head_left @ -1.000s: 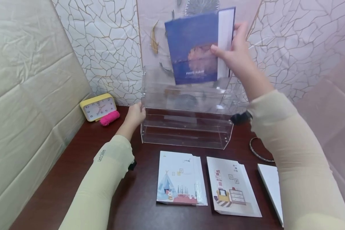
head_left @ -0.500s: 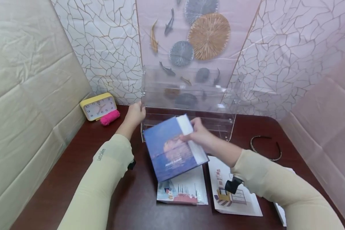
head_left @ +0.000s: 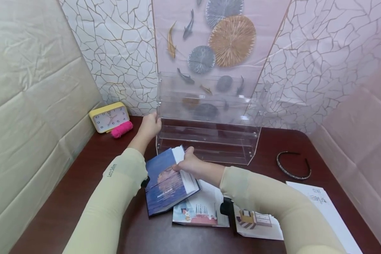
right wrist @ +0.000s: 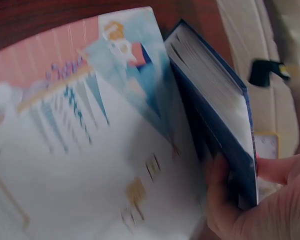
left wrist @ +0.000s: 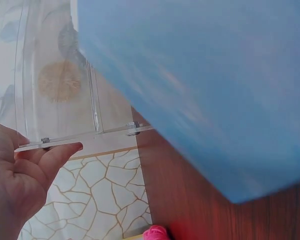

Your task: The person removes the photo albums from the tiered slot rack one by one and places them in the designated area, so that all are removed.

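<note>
My right hand (head_left: 192,164) grips a blue photo album (head_left: 166,187) by its white-banded spine side. The album is tilted and overlaps a white album with a tent drawing (head_left: 203,211). In the right wrist view, thumb and fingers pinch the album's covers, its page edges (right wrist: 215,75) showing, beside the tent album (right wrist: 80,170). My left hand (head_left: 149,126) holds the left side panel of a clear acrylic shelf (head_left: 206,141). From the left wrist, the thumb and fingers of that hand (left wrist: 30,175) lie on either side of the panel, and the blue album (left wrist: 205,90) covers much of the view.
A white album with a dresser drawing (head_left: 260,224) lies partly under the right sleeve. Farther right are another white album (head_left: 327,208) and a headband (head_left: 292,174). A yellow clock (head_left: 111,116) and pink yarn (head_left: 122,129) stand at the back left. Walls surround the table.
My right hand has brought the blue album down from above the shelf, leftward and toward me, to beside the tent album. The left hand has stayed on the shelf.
</note>
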Available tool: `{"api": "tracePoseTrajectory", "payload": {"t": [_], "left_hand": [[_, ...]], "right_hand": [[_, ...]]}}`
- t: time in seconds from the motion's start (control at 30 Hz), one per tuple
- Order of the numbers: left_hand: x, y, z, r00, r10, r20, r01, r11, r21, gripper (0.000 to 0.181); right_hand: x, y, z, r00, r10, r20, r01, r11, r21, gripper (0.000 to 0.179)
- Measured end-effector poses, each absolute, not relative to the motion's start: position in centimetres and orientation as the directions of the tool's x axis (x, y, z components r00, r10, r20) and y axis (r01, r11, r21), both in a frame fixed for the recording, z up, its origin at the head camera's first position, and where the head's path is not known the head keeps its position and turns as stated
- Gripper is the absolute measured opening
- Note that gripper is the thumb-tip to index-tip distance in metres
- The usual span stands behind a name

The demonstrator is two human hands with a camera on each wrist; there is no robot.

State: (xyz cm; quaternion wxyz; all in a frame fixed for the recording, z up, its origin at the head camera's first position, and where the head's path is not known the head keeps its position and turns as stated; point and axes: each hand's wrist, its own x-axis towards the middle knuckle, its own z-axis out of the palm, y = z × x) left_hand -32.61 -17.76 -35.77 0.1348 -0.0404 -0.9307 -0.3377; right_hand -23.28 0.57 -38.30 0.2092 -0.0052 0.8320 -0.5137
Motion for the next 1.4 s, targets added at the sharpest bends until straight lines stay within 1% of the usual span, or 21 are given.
{"api": "tracePoseTrajectory", "payload": {"t": [0.1,0.17,0.4,0.63,0.7,0.8,0.9,1.0,1.07,1.17,1.23,1.27,1.3,1.4], "left_hand": [[-32.6,-17.5,-35.6,-0.966,-0.017,0.259,0.154,0.764,0.626,0.016],[-32.6,-17.4,-35.5,-0.968,-0.015,0.249,0.149,0.765,0.627,0.016],[-32.8,-17.2,-35.3,-0.971,-0.012,0.24,0.146,0.765,0.628,0.019],[-33.0,-17.4,-35.2,-0.966,-0.004,0.259,0.163,0.767,0.621,0.017],[-33.0,-17.4,-35.2,-0.966,-0.005,0.258,0.163,0.764,0.624,0.016],[-33.0,-17.4,-35.3,-0.967,-0.005,0.256,0.164,0.759,0.631,0.016],[-32.9,-17.5,-35.5,-0.968,-0.003,0.25,0.161,0.756,0.635,0.016],[-32.8,-17.7,-35.6,-0.968,-0.006,0.249,0.158,0.76,0.631,0.017],[-32.9,-17.8,-35.5,-0.966,-0.005,0.258,0.163,0.764,0.625,0.016],[-33.0,-17.9,-35.3,-0.961,0.0,0.275,0.178,0.764,0.62,0.016],[-33.0,-17.9,-35.3,-0.963,0.001,0.27,0.177,0.756,0.63,0.017],[-33.0,-17.9,-35.3,-0.965,-0.003,0.263,0.171,0.753,0.636,0.017],[-33.0,-18.0,-35.3,-0.967,-0.006,0.255,0.164,0.751,0.639,0.017],[-33.1,-18.2,-35.1,-0.978,-0.013,0.208,0.131,0.738,0.662,0.021]], "right_hand": [[-22.6,-0.6,-39.0,-0.918,-0.201,-0.341,0.203,0.501,-0.841,0.108],[-22.1,-1.3,-39.4,-0.923,-0.178,-0.341,0.209,0.51,-0.834,0.112],[-20.0,-3.5,-40.0,-0.926,-0.112,-0.36,0.258,0.509,-0.821,0.112],[-18.2,-5.2,-40.8,-0.928,-0.104,-0.357,0.285,0.418,-0.862,0.112],[-17.8,-5.3,-40.8,-0.932,-0.095,-0.35,0.28,0.426,-0.86,0.109],[-17.0,-5.2,-40.7,-0.934,-0.104,-0.342,0.252,0.488,-0.836,0.1],[-16.4,-4.8,-40.4,-0.919,-0.156,-0.362,0.223,0.551,-0.804,0.095],[-16.1,-4.4,-39.9,-0.896,-0.226,-0.383,0.205,0.554,-0.807,0.09],[-16.2,-4.3,-39.7,-0.884,-0.259,-0.389,0.197,0.548,-0.813,0.077],[-16.4,-4.1,-39.7,-0.876,-0.299,-0.379,0.175,0.537,-0.826,0.053],[-16.4,-4.0,-39.8,-0.872,-0.317,-0.373,0.156,0.542,-0.826,0.043],[-16.4,-4.0,-39.8,-0.87,-0.323,-0.372,0.15,0.546,-0.824,0.042],[-16.4,-4.0,-39.8,-0.87,-0.323,-0.373,0.149,0.548,-0.823,0.044],[-16.6,-3.9,-39.5,-0.874,-0.312,-0.373,0.166,0.529,-0.832,0.062]]}}
